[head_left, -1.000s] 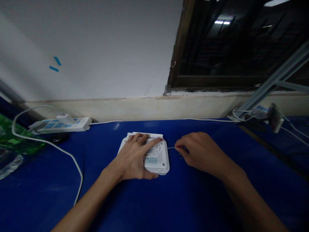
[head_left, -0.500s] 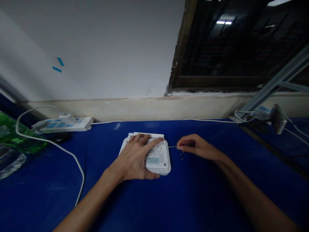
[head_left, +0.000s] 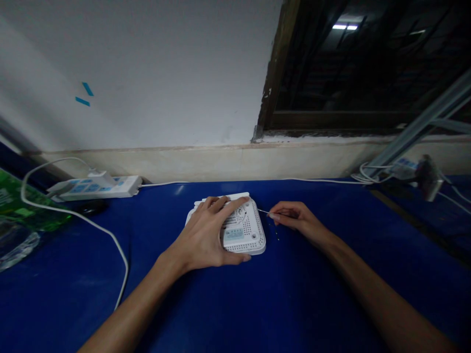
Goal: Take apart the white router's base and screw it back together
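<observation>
The left hand lay spread open on a white router, mid-bench toward the blue bench's back edge. The right hand pinched a thin metal pin just beside the router, with open bench in front.

Bare slender left hand, wide across the back, narrowing into long thin fingers. Bare slender right hand, same lean build. Short rounded fingernails, neatly trimmed as far as visible. Narrow wrists, barely wider than the forearms. Long slim left forearm and long slim right forearm, both uncovered all the way to the lower edge of the view. Fine skin markings too dim to make out.
</observation>
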Motion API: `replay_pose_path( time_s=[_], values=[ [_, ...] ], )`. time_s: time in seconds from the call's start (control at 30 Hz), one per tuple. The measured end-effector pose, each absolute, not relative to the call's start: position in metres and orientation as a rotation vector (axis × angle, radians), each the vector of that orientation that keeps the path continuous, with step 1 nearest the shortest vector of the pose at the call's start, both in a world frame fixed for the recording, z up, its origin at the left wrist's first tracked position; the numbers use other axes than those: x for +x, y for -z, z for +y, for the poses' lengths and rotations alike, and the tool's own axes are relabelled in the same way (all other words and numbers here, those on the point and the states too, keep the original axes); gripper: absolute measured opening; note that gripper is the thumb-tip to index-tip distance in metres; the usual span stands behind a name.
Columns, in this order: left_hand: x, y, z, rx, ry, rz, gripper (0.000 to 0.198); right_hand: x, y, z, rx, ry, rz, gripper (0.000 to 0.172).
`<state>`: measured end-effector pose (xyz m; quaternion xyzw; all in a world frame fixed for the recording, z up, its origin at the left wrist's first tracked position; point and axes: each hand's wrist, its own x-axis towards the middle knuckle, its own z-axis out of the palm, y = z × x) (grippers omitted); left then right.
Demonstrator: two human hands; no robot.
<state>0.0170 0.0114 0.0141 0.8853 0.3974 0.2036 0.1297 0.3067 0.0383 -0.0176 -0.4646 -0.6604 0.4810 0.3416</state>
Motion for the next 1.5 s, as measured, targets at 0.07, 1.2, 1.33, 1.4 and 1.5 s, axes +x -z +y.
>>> replay_pose_path(
  time_s=[0.07, 1.2, 1.33, 1.4, 1.5],
  values=[
    [0.018, -0.015, 0.012, 2.569, -0.601, 1.148, 0.114, 0.305, 0.017, 0.038, -1.235, -1.267, -1.695, 0.029],
    [-0.012, -0.008, -0.017, 2.526, -0.303, 1.580, 0.116, 0.301, -0.019, 0.015, -1.348, -1.032, -2.009, 0.027],
    [-0.012, -0.006, -0.014, 2.556, -0.287, 1.576, 0.117, 0.287, -0.032, 0.004, -1.292, -0.967, -2.226, 0.017],
    [-0.010, -0.004, -0.012, 2.574, -0.317, 1.580, 0.116, 0.279, -0.037, -0.001, -1.253, -0.930, -2.310, 0.016],
    [-0.007, -0.001, -0.011, 2.583, -0.369, 1.602, 0.114, 0.269, -0.042, -0.004, -1.205, -0.854, -2.426, 0.016]
  ],
)
